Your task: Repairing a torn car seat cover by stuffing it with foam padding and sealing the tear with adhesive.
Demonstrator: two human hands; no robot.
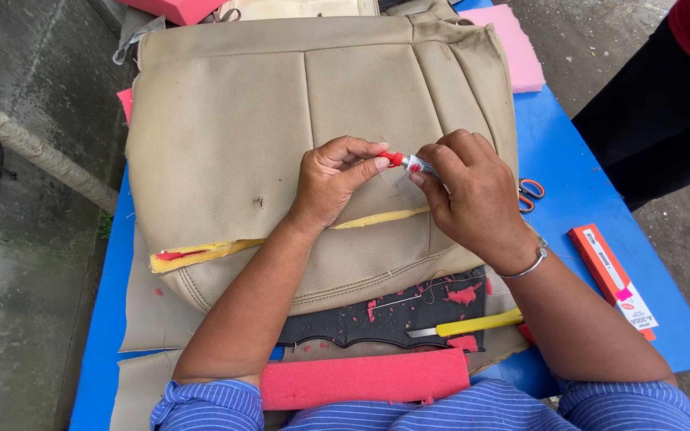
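Item: beige leatherette seat cushion cover, lying flat on the blue tabletop, with a long split along its lower front that shows yellow foam inside; this cushion serves as landmark for all that follows.

Hands: both meet above the middle of the cushion, just over the split; the right hand is closed around a small white tube with a red cap; the left hand pinches the red cap end between thumb and forefinger; the tube is clear of the cushion surface.

Step, as judged: the cap is being worked at the tube's tip, opening or closing cannot be told; the next move would call for a steady grip on the tube body and a careful aim at the seam edge, the foam lip being narrow.

Near the cushion's front edge: black mat flecked with pink scraps; yellow-handled utility knife; pink foam strip nearest the person's striped shirt.

Right of the cushion: orange-handled scissors, mostly behind the right wrist; orange and white flat box; beyond the far right corner, pink foam slab.

Hard to make out: the tube's nozzle, covered by fingers; how far the split runs under the left forearm; the cushion's far edge, cut off by the frame; a bystander in dark clothing at the right edge, only partly seen.
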